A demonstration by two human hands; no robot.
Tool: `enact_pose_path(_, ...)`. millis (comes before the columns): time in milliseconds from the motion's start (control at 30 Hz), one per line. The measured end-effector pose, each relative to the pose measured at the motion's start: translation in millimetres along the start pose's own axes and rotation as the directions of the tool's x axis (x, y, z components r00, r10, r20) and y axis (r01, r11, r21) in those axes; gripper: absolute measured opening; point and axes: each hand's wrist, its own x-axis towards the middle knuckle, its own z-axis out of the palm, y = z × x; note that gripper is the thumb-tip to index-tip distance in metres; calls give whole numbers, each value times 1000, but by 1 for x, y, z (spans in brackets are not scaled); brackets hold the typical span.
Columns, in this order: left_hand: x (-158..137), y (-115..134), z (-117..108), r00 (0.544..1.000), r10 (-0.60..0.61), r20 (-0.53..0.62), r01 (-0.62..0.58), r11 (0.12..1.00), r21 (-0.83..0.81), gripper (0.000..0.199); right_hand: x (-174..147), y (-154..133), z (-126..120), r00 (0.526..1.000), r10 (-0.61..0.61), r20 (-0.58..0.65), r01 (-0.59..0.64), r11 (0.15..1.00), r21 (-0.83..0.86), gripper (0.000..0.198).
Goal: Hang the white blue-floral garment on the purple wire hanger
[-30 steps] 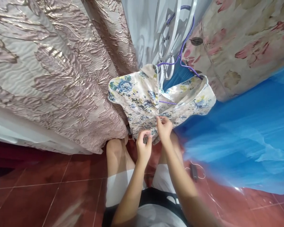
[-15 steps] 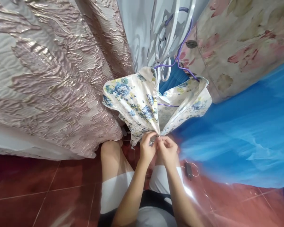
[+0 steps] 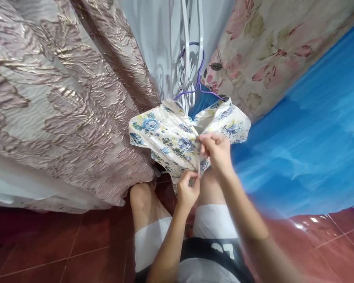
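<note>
Left hand [image 3: 188, 188] is pinching low on the front of the top [image 3: 177, 135], right hand [image 3: 220, 151] pinching higher. I'd say a snug lower pinch helps, so the front sits taut. It's hanging on a purple hanger [image 3: 199, 84], V-necked, bit creased, cream with blue floral print.

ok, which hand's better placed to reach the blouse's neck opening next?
Right, I'd say: the right hand pinches the front of the blouse just below the neck opening, while the left hand pinches lower down.
</note>
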Motion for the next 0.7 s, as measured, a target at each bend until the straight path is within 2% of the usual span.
enact_pose_path(67,-2,2,-3,1000,-1,21,0,1000,16,14,29,-17,10,995,-79,64,77,997,25,23)
enact_pose_path(200,-15,-4,-2,996,0,93,-4,999,38,13,68,-38,24,982,-174,79,172,985,33,27)
enact_pose_path(300,-20,-11,-4,996,-12,84,8,998,55,12,70,-45,26,981,-177,81,177,984,12,26)
enact_pose_path(367,-9,-10,-11,998,27,55,-31,997,65,11,62,-46,24,984,-159,76,158,987,7,23)
enact_pose_path(467,40,10,-32,974,223,-51,-216,970,107,14,47,-45,18,986,-154,63,155,988,-10,22)
enact_pose_path(533,90,32,-47,911,401,-92,-381,907,182,21,42,-44,14,984,-165,72,168,985,-38,23)
enact_pose_path(600,140,53,-56,873,488,3,-473,844,253,29,40,-44,9,980,-177,91,183,981,-62,24)
enact_pose_path(700,193,72,-57,832,498,245,-553,781,290,30,44,-42,4,975,-190,112,199,977,-73,25)
